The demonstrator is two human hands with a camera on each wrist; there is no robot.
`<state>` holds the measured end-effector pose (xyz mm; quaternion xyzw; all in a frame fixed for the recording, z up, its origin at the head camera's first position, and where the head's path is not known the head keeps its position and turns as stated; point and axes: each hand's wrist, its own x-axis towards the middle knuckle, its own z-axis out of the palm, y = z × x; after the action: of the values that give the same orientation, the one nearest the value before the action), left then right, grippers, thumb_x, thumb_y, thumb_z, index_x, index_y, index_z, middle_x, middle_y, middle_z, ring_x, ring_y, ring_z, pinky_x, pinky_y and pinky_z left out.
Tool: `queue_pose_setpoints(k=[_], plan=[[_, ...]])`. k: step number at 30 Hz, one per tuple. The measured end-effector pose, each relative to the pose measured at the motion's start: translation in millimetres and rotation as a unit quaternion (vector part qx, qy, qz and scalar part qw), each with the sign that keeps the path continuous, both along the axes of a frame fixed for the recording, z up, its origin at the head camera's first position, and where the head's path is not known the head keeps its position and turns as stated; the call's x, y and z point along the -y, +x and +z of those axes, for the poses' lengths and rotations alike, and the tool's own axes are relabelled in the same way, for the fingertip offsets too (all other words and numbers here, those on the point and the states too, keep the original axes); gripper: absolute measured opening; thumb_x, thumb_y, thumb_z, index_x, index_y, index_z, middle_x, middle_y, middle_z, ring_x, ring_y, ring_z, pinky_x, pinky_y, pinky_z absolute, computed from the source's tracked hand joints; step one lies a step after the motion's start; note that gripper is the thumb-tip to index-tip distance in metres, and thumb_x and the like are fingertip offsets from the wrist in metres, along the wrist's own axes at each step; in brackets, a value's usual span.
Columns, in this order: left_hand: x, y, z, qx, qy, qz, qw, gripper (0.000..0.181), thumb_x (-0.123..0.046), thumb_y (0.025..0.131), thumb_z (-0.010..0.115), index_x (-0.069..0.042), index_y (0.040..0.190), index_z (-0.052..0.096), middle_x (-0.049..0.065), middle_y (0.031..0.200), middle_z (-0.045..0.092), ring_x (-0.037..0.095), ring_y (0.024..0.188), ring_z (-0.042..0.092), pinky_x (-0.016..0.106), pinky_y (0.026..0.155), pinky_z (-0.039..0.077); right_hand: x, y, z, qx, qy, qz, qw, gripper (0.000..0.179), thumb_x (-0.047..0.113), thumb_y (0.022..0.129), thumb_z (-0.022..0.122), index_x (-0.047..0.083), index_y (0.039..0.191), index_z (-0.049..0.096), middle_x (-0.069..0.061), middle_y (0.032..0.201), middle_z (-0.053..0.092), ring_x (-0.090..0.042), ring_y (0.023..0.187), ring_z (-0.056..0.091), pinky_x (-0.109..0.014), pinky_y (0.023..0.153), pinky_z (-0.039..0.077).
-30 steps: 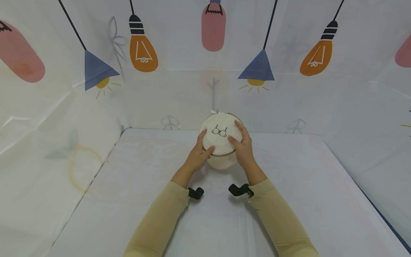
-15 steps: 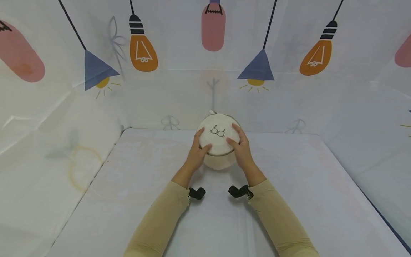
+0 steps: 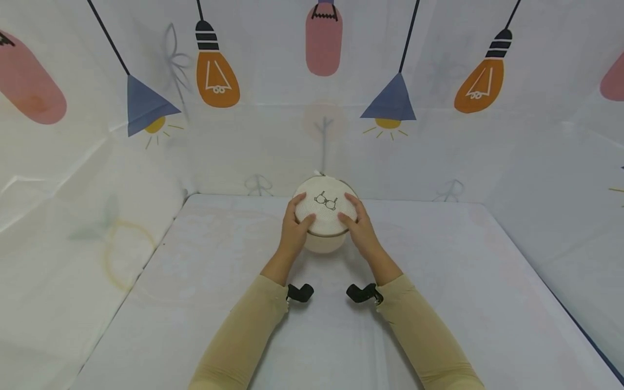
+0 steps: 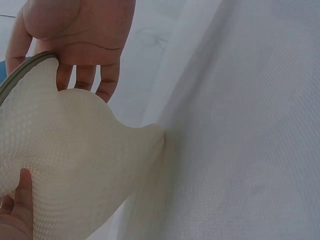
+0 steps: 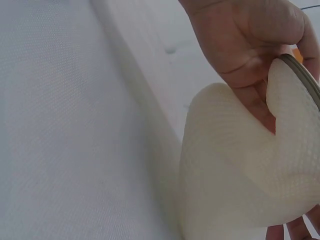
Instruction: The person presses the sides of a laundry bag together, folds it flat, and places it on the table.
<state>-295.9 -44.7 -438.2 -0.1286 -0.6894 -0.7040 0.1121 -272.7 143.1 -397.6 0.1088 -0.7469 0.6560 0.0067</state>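
Observation:
A round cream mesh laundry bag [image 3: 324, 221] with a small glasses print is held up in the middle of the head view, just above the table. My left hand [image 3: 293, 234] grips its left side, thumb on the printed face. The right hand [image 3: 364, 234] grips the opposite side, thumb likewise in front. A dark zipper [image 4: 22, 75] runs along the rim in the left wrist view, where soft mesh [image 4: 90, 150] bulges below it. In the right wrist view the mesh [image 5: 225, 170] folds around the fingers [image 5: 257, 107]. Whether anything is inside cannot be seen.
A white table [image 3: 429, 281] extends below both arms. Behind it hangs a white backdrop [image 3: 273, 146] printed with lamps and bulbs. Black camera mounts [image 3: 300, 293] stick out from the tan sleeves at the wrists.
Both hands have shifted the laundry bag slightly left and a little down in the head view. Its glasses print has tilted a bit clockwise. The grip stays on both sides.

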Motion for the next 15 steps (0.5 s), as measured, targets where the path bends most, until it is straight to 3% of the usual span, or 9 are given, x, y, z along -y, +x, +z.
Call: queue_pose_setpoints(k=[6, 10, 15], plan=[[-0.9, 2.6, 1.9, 0.000, 0.028, 0.020, 0.9994, 0.063, 0.000, 0.090, 0.060, -0.012, 0.149, 0.041, 0.011, 0.161, 0.029, 0.025, 0.149, 0.025, 0.038, 0.122, 0.019, 1, 0.1, 1.7, 0.021, 0.023, 0.013, 0.9994, 0.064, 0.017, 0.105, 0.052, 0.013, 0.160, 0.020, -0.015, 0.166, 0.007, -0.036, 0.146, 0.029, -0.047, 0.114, 0.034], [-1.4, 4.2, 4.0, -0.007, 0.036, 0.030, 0.9989, 0.064, 0.000, 0.088, 0.060, -0.013, 0.148, 0.042, 0.011, 0.160, 0.031, 0.025, 0.149, 0.026, 0.038, 0.121, 0.021, 0, -8.0, -6.7, 0.035, 0.032, 0.028, 0.9985, 0.067, 0.018, 0.106, 0.051, 0.016, 0.161, 0.015, -0.018, 0.165, 0.010, -0.038, 0.130, 0.045, -0.042, 0.097, 0.048], [-1.3, 4.9, 7.0, -0.007, 0.048, 0.034, 0.9982, 0.064, 0.003, 0.088, 0.059, -0.012, 0.148, 0.043, 0.012, 0.160, 0.031, 0.026, 0.148, 0.028, 0.040, 0.120, 0.023, -3, -18.9, -21.6, 0.037, 0.058, 0.029, 0.9972, 0.069, 0.026, 0.105, 0.053, 0.025, 0.162, 0.012, -0.018, 0.162, 0.017, -0.029, 0.107, 0.056, -0.031, 0.082, 0.050]])
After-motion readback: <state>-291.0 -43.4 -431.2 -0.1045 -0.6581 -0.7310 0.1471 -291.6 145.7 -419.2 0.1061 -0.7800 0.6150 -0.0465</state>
